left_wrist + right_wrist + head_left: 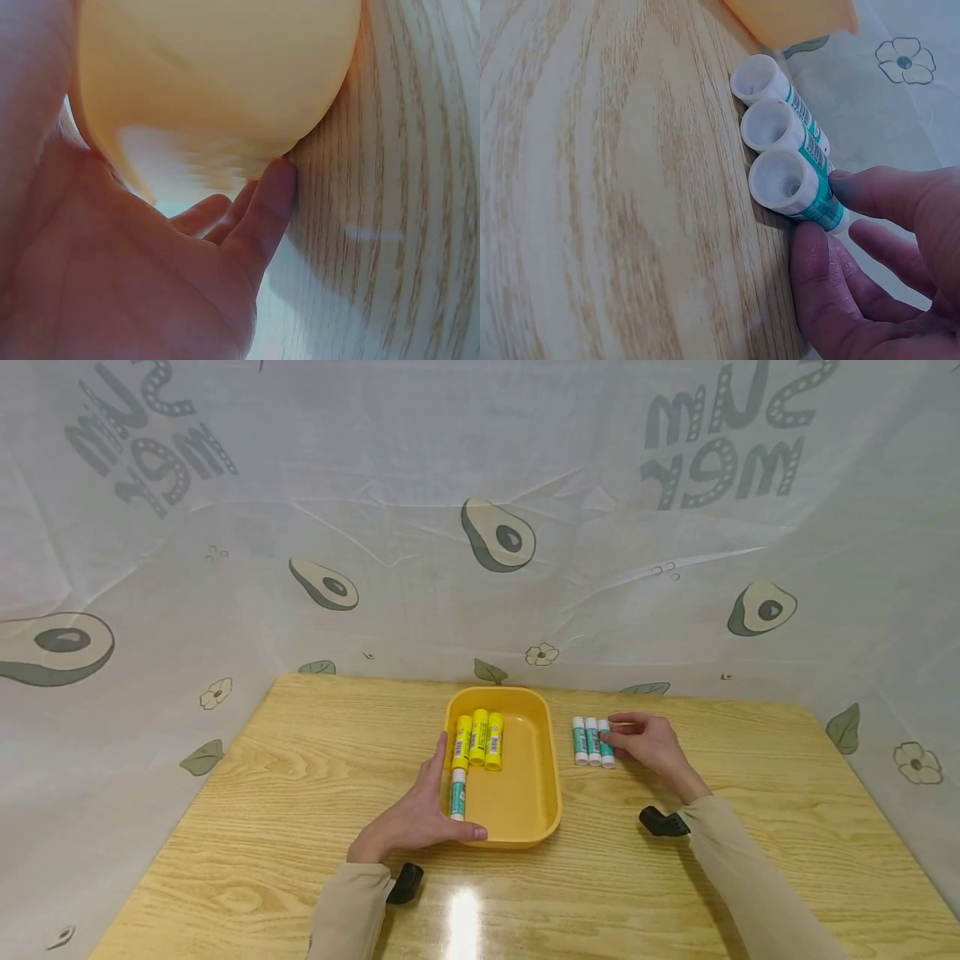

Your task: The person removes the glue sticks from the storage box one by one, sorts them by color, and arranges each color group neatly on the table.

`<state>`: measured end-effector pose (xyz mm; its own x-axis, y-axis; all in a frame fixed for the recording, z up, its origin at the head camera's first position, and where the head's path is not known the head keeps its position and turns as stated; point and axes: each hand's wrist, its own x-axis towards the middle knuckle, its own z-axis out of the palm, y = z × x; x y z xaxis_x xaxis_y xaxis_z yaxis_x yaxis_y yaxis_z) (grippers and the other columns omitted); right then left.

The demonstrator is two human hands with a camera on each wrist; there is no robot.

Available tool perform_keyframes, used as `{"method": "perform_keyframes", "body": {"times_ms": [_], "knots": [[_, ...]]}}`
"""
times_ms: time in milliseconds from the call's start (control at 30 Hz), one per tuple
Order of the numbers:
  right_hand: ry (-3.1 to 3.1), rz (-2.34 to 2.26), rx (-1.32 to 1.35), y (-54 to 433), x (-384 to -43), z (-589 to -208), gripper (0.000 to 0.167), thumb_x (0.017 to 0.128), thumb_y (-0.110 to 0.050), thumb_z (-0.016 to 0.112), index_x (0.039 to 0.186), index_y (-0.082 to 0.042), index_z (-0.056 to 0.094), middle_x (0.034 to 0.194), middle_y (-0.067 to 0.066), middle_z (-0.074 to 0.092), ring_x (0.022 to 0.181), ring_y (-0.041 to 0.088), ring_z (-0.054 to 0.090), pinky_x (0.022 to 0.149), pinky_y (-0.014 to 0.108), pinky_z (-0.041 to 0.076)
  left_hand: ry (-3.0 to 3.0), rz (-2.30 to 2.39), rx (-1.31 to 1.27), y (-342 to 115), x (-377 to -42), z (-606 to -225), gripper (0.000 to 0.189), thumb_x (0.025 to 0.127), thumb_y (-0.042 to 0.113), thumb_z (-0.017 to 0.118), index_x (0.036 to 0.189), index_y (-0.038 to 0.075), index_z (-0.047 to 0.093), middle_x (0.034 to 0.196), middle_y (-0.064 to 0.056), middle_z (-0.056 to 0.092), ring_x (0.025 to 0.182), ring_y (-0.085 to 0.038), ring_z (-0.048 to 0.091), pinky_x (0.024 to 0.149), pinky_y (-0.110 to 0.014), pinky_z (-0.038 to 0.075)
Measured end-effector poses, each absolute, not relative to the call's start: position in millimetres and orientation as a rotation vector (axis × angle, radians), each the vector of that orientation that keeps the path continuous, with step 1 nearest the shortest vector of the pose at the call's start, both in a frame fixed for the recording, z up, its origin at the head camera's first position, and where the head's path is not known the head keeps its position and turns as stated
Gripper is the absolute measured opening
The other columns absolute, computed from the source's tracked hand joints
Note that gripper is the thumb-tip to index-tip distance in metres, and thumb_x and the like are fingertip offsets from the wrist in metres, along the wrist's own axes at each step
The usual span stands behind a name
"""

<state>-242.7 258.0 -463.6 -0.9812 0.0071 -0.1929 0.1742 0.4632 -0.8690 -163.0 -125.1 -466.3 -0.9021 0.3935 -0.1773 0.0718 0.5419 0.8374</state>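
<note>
A yellow plastic tray (525, 842) holds three yellow glue sticks (477, 739) side by side, with one green-and-white glue stick (458, 795) below the leftmost. My left hand (412, 814) holds the tray's near left corner, fingers along the outer wall and thumb over the front rim; the left wrist view shows its fingertips low on the wall (217, 82). Right of the tray, three green-and-white glue sticks lie in a row. My right hand (648, 745) pinches the rightmost glue stick (821, 211) between thumb and fingers, close against its neighbour (814, 154).
The wood-grain table (315, 760) extends around the tray. A pale cloth (420, 610) printed with avocados hangs behind the table and along both sides. Black wrist cameras (406, 883) sit at the sleeves.
</note>
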Motion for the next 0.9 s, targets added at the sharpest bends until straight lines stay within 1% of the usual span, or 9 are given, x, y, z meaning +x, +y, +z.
{"method": "perform_keyframes", "body": {"times_ms": [133,433,533,667,900], "knots": [[2.528,-1.550,0.160,257.8,-242.6,-462.1,0.054,0.098,-0.017,0.070,0.144,0.005,0.053,0.138,0.029,0.057,0.089,0.002,0.066,0.079,0.021,0.060,2.443,1.297,0.383,-125.1,-163.1,-466.2,0.149,0.066,0.057,0.092,0.163,0.033,-0.018,0.170,-0.018,0.010,0.153,-0.039,0.025,0.121,-0.065,0.028],[2.489,-1.577,0.183,258.0,-242.8,-459.2,0.053,0.099,-0.017,0.068,0.144,0.005,0.053,0.129,0.023,0.061,0.086,0.001,0.067,0.078,0.020,0.060,2.443,1.296,0.373,-125.3,-162.7,-465.2,0.149,0.065,0.057,0.092,0.162,0.037,-0.020,0.170,-0.017,0.011,0.151,-0.039,0.027,0.120,-0.066,0.028],[2.496,-1.568,0.187,258.8,-242.9,-459.4,0.053,0.099,-0.018,0.068,0.144,0.005,0.053,0.128,0.023,0.062,0.086,0.001,0.067,0.077,0.020,0.060,2.443,1.295,0.371,-125.0,-163.0,-465.4,0.149,0.065,0.058,0.092,0.161,0.038,-0.020,0.170,-0.016,0.009,0.153,-0.039,0.024,0.121,-0.066,0.028],[2.494,-1.564,0.184,260.4,-242.4,-460.4,0.055,0.099,-0.021,0.068,0.145,0.005,0.052,0.130,0.025,0.061,0.086,0.001,0.067,0.078,0.021,0.061,2.444,1.294,0.368,-125.1,-162.8,-466.0,0.149,0.065,0.059,0.092,0.161,0.038,-0.020,0.171,-0.015,0.009,0.154,-0.038,0.022,0.121,-0.066,0.027],[2.487,-1.577,0.169,263.3,-241.0,-461.1,0.055,0.100,-0.022,0.067,0.145,0.006,0.051,0.138,0.030,0.058,0.088,0.001,0.068,0.078,0.023,0.061,2.447,1.293,0.373,-125.4,-163.1,-466.8,0.149,0.065,0.058,0.092,0.161,0.038,-0.021,0.170,-0.016,0.011,0.153,-0.039,0.025,0.120,-0.066,0.028]]}}
